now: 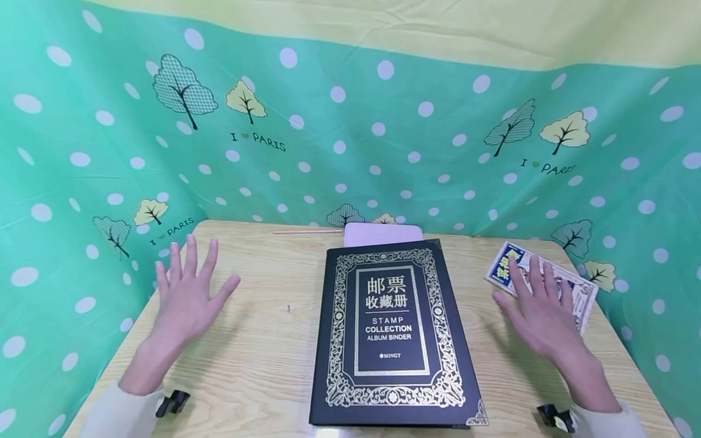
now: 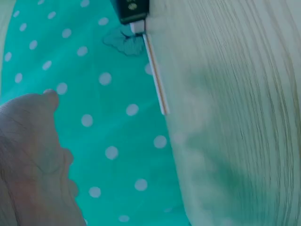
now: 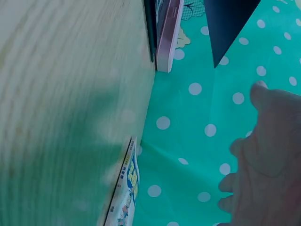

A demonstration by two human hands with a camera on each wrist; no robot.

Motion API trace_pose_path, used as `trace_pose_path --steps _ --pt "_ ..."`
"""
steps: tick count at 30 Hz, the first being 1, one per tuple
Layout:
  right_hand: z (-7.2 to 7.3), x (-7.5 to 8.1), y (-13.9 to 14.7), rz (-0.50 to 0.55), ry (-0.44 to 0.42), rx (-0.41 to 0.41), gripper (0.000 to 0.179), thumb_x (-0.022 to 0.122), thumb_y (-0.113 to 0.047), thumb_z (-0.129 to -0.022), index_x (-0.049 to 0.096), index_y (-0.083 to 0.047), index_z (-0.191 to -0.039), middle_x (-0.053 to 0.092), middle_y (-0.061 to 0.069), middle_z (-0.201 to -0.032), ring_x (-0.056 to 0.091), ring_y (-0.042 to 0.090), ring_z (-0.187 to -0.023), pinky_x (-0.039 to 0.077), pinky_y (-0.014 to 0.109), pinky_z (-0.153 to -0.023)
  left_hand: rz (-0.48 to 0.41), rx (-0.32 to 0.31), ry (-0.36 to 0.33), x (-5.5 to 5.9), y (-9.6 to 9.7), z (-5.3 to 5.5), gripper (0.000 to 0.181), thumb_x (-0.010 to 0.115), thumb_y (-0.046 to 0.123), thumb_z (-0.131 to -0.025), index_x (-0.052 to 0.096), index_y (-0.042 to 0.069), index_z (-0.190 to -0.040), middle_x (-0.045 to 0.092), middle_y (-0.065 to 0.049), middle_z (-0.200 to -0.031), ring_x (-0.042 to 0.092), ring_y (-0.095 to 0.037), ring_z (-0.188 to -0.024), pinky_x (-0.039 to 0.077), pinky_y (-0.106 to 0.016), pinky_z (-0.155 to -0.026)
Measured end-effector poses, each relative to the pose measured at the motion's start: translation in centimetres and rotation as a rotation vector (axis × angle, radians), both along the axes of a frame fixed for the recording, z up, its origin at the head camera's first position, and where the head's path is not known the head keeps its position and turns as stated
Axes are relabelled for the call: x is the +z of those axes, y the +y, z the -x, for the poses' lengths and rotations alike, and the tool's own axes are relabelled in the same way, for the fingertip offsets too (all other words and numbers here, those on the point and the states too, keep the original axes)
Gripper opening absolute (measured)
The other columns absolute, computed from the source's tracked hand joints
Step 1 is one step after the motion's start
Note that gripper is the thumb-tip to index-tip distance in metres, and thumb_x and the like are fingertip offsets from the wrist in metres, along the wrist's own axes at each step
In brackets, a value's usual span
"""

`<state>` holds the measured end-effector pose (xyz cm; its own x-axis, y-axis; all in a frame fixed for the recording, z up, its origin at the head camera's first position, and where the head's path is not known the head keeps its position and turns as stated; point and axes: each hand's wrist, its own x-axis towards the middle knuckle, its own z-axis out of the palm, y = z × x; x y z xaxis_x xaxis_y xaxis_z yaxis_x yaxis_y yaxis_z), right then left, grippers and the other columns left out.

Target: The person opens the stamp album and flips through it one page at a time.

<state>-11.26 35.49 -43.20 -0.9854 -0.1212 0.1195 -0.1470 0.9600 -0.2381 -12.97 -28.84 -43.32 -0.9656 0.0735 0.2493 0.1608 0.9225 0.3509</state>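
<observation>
My left hand (image 1: pixel 188 301) and right hand (image 1: pixel 542 316) hover, fingers spread; album (image 1: pixel 392 322) between, pink case (image 1: pixel 383 233) and stick (image 1: pixel 306 232) behind, comic (image 1: pixel 582 293) partly hidden by my right.

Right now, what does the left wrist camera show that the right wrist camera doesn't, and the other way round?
Only the left wrist view shows the left hand and a thin stick. Only the right wrist view shows the right hand and a printed booklet. Both show the wooden table, part of the dark album and the polka-dot cloth.
</observation>
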Motion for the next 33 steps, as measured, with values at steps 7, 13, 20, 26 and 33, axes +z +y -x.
trace_pose_path --steps 7,13,20,26,33 --pt "-0.7 -0.2 -0.5 0.067 0.068 0.032 0.074 0.035 -0.043 -0.121 0.0 -0.013 -0.179 -0.008 0.03 -0.18 -0.011 0.054 -0.166 -0.019 0.066 -0.128 -0.012 -0.059 0.055 0.7 3.6 -2.1 0.095 0.058 0.059 -0.111 0.01 0.016 -0.18 -0.012 -0.027 -0.182 -0.021 -0.051 -0.166 -0.017 -0.071 -0.127" --pt "-1.2 -0.6 -1.4 0.153 0.123 0.068 0.07 0.038 -0.034 -0.121 0.004 -0.015 -0.179 0.005 0.03 -0.181 0.004 0.056 -0.166 -0.014 0.066 -0.131 -0.038 -0.138 0.052 1.2 8.1 -4.6 0.096 0.064 0.054 -0.109 0.012 0.016 -0.18 -0.014 -0.019 -0.183 -0.014 -0.048 -0.168 -0.013 -0.062 -0.132" --pt "-2.5 0.1 -3.4 0.542 0.08 0.08 0.062 0.04 -0.023 -0.121 0.019 -0.027 -0.179 0.043 0.029 -0.169 0.045 0.043 -0.156 0.026 0.047 -0.133 -0.051 -0.255 0.077 1.1 11.9 -6.8 0.098 0.071 0.049 -0.105 0.017 0.017 -0.18 -0.006 -0.018 -0.184 -0.004 -0.046 -0.17 -0.008 -0.054 -0.135" --pt "-3.5 0.6 -5.6 0.809 0.014 0.19 0.056 0.039 -0.01 -0.121 0.03 -0.014 -0.176 0.074 0.003 -0.143 0.069 -0.003 -0.121 0.042 0.01 -0.107 -0.071 -0.337 0.062 0.3 14.5 -8.3 0.1 0.075 0.048 -0.103 0.017 0.018 -0.18 -0.001 -0.012 -0.186 0.002 -0.041 -0.171 -0.01 -0.041 -0.135" --pt "-4.1 0.5 -7.0 1.051 -0.059 0.325 0.058 0.039 0.003 -0.118 0.026 0.001 -0.174 0.074 -0.007 -0.141 0.075 0.008 -0.114 0.059 0.022 -0.096 -0.114 -0.425 -0.022 -0.1 16.6 -9.8 0.101 0.072 0.057 -0.104 0.011 0.032 -0.18 0.017 -0.005 -0.185 0.021 -0.036 -0.169 0.028 -0.06 -0.129"
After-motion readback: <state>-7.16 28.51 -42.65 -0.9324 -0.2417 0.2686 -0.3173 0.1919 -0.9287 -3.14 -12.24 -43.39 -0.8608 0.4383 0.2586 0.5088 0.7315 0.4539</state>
